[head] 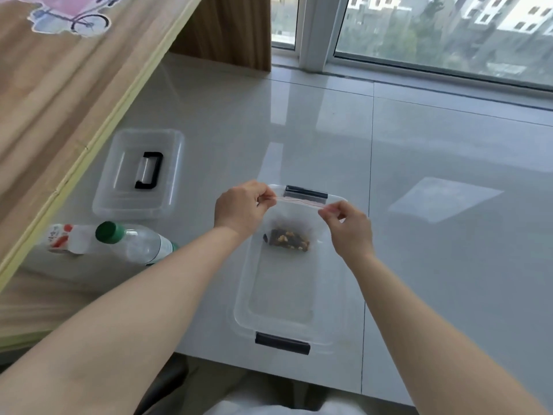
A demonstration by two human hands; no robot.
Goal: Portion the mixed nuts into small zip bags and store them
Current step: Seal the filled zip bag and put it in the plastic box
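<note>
Now sealing: your left hand (241, 209) and right hand (348, 223) pinch the zip bag (294, 218) strip mid-frame, nuts (290, 239) inside; next, lower it into the clear box (244, 295)

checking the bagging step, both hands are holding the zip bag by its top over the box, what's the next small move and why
Probably lower the zip bag into the clear box: left hand and right hand pinch its top corners, and the nuts have settled at its bottom.
</note>
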